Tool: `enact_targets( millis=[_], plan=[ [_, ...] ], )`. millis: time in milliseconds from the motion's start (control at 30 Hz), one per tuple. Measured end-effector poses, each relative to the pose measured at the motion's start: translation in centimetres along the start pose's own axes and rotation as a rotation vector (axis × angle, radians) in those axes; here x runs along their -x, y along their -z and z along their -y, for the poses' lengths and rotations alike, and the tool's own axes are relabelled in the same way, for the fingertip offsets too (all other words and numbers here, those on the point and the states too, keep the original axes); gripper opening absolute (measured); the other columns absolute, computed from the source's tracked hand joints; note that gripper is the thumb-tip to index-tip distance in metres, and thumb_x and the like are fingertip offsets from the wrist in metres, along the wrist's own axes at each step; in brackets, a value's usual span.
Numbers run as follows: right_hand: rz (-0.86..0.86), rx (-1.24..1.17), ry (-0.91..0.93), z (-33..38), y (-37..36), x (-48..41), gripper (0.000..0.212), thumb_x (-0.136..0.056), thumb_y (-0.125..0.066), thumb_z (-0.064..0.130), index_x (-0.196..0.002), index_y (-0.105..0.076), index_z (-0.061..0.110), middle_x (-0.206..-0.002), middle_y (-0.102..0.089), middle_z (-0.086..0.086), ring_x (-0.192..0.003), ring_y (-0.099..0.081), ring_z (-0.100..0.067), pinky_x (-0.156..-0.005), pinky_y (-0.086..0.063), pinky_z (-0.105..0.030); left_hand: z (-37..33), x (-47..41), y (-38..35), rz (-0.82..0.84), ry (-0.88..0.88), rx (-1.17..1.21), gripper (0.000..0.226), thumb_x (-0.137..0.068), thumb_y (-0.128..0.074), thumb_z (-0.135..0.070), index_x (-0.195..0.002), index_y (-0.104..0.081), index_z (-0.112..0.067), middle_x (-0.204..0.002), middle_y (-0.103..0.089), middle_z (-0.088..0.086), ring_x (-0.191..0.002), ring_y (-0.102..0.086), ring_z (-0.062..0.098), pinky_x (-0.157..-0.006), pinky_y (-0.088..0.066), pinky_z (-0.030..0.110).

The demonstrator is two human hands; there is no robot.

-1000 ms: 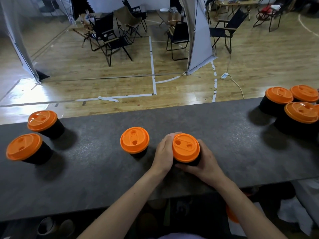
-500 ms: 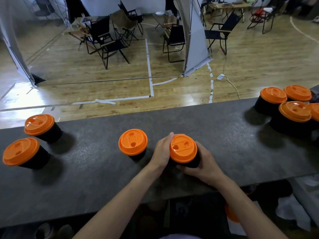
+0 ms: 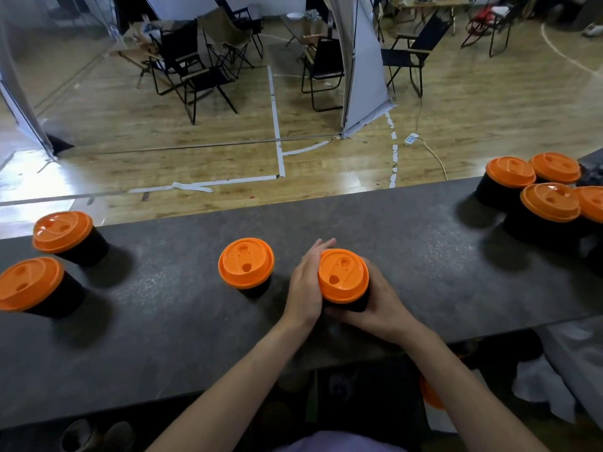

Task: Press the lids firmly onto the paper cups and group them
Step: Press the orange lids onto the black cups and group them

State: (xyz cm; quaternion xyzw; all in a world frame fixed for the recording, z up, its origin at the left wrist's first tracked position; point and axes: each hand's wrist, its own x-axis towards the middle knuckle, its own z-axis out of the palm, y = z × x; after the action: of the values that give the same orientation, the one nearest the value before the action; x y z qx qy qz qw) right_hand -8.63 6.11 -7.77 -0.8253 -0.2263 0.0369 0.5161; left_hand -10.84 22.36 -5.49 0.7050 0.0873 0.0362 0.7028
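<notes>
The cup [image 3: 346,298] stands upright near the counter's [image 3: 182,337] front edge, dead centre, its orange lid [image 3: 343,276] on top. Your left hand [image 3: 305,285] lies flat against its 9 o'clock side, fingers [image 3: 321,247] straight and loose, not curled. Your right hand [image 3: 375,306] wraps the wall from 4 o'clock, fingers clasped round the cup, so it is the hand that holds.

The lid looks seated, though you cannot tell if its rim is snapped all round.

The group [image 3: 535,194] of lidded cups sits at 2 o'clock, well apart, so the right hand is the nearer carrier. One more cup [image 3: 246,267] stands just beside at 9 o'clock; two others [image 3: 49,256] wait far out at 9.
</notes>
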Motion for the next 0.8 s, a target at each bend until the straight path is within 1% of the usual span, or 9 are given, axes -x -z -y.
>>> enact_targets(
  millis=[100, 233, 300, 367, 467, 533, 600, 700, 800],
  plan=[
    [-0.012, 0.005, -0.025, -0.1, -0.1, -0.1, 0.086, -0.060, -0.092, 0.057, -0.132, -0.050, 0.038, -0.127, -0.061, 0.014, -0.120, -0.060, -0.007, -0.100, -0.052, -0.043, 0.3, 0.5, -0.5, -0.079, 0.007, -0.010, 0.057, -0.099, -0.030, -0.052, -0.137, -0.063, -0.027, -0.148, -0.056, -0.009, -0.142, -0.038, -0.004, -0.122, -0.028, 0.029],
    [-0.002, 0.008, -0.017, -0.1, 0.7, 0.0, 0.080, -0.063, -0.092, 0.043, -0.131, -0.051, 0.049, -0.129, -0.063, 0.011, -0.122, -0.059, -0.005, -0.104, -0.050, -0.043, -0.2, -0.6, 0.3, 0.046, -0.013, -0.069, 0.056, -0.098, -0.029, -0.046, -0.138, -0.063, -0.025, -0.150, -0.054, -0.006, -0.145, -0.034, -0.005, -0.125, -0.024, 0.032],
    [0.021, 0.016, -0.009, 0.0, 0.6, 0.1, 0.082, -0.064, -0.090, 0.043, -0.134, -0.047, 0.051, -0.132, -0.061, 0.012, -0.125, -0.057, -0.004, -0.105, -0.049, -0.041, 0.1, -0.2, 0.2, 0.036, -0.077, -0.118, 0.054, -0.102, -0.025, -0.041, -0.137, -0.063, -0.025, -0.145, -0.057, -0.012, -0.144, -0.034, -0.006, -0.126, -0.021, 0.034],
    [0.020, 0.001, -0.016, 0.1, 0.3, 0.1, 0.091, -0.062, -0.093, 0.052, -0.139, -0.046, 0.041, -0.135, -0.058, 0.015, -0.127, -0.056, -0.006, -0.106, -0.048, -0.037, 0.4, 0.7, -0.3, -0.037, -0.110, -0.137, 0.052, -0.104, -0.024, -0.038, -0.136, -0.062, -0.026, -0.140, -0.057, -0.021, -0.142, -0.036, -0.008, -0.126, -0.020, 0.035],
    [0.008, -0.010, -0.033, 0.1, 0.2, 0.0, 0.092, -0.060, -0.095, 0.053, -0.136, -0.050, 0.030, -0.130, -0.061, 0.015, -0.122, -0.059, -0.007, -0.102, -0.051, -0.040, 0.6, 0.6, -0.3, -0.042, -0.063, -0.098, 0.054, -0.102, -0.026, -0.045, -0.139, -0.060, -0.025, -0.148, -0.054, -0.012, -0.143, -0.035, -0.007, -0.124, -0.025, 0.032],
    [0.018, 0.005, -0.023, -0.1, 0.5, -0.1, 0.086, -0.062, -0.096, 0.044, -0.135, -0.052, 0.031, -0.129, -0.063, 0.011, -0.121, -0.061, -0.009, -0.102, -0.051, -0.044, 0.3, -0.2, 0.2, 0.032, -0.039, -0.073, 0.058, -0.099, -0.029, -0.051, -0.139, -0.061, -0.025, -0.151, -0.052, -0.008, -0.143, -0.035, -0.007, -0.124, -0.024, 0.028],
    [0.035, 0.012, -0.009, 0.0, 0.8, 0.0, 0.085, -0.063, -0.094, 0.039, -0.136, -0.049, 0.039, -0.132, -0.061, 0.012, -0.124, -0.058, -0.007, -0.105, -0.049, -0.042, 0.0, -0.5, 0.4, 0.086, -0.056, -0.082, 0.057, -0.100, -0.028, -0.050, -0.138, -0.063, -0.024, -0.149, -0.054, -0.008, -0.143, -0.035, -0.008, -0.122, -0.024, 0.024],
    [0.031, 0.005, 0.002, 0.2, 0.5, 0.1, 0.087, -0.064, -0.093, 0.049, -0.137, -0.046, 0.044, -0.132, -0.058, 0.015, -0.126, -0.057, -0.007, -0.105, -0.048, -0.035, 0.0, 0.3, -0.2, 0.019, -0.072, -0.079, 0.055, -0.101, -0.027, -0.046, -0.139, -0.061, -0.024, -0.146, -0.056, -0.011, -0.139, -0.039, -0.009, -0.119, -0.029, 0.020],
    [0.012, -0.006, -0.028, 0.2, 0.2, 0.1, 0.090, -0.061, -0.093, 0.058, -0.136, -0.049, 0.035, -0.128, -0.060, 0.017, -0.122, -0.059, -0.006, -0.101, -0.051, -0.037, 0.4, 0.6, -0.3, -0.059, -0.061, -0.074, 0.054, -0.100, -0.029, -0.050, -0.144, -0.053, -0.030, -0.148, -0.052, -0.010, -0.139, -0.043, -0.002, -0.121, -0.032, 0.033]
  ],
)
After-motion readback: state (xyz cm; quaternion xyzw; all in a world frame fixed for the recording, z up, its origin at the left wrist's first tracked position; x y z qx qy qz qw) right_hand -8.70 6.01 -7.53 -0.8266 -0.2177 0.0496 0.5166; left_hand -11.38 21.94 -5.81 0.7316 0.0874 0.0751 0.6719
